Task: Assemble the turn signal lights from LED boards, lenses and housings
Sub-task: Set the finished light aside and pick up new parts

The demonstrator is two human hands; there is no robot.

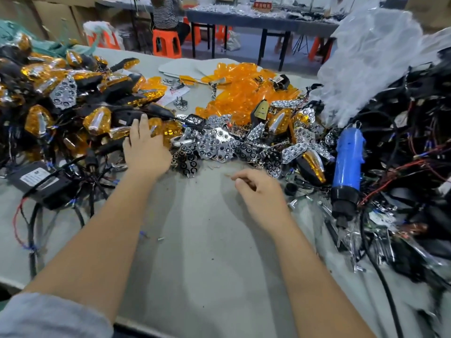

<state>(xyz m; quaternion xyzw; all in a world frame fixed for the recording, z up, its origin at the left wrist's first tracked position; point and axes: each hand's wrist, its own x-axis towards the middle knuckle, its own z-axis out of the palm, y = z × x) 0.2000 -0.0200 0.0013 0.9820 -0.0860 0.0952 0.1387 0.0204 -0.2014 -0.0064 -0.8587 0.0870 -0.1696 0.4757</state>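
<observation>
At centre frame my left hand (144, 145) rests flat on finished lights (102, 120), my right hand (258, 191) loosely curled, empty; those chrome reflectors (214, 142) look light, brittle, best pinched by edges.

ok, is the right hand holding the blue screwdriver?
No, the right hand hangs loosely curled over the bare table, while the blue electric screwdriver lies apart to its right.

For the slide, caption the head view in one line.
Left hand reaches into assembled amber lights; right hand hovers, loosely curled, over the table.
</observation>
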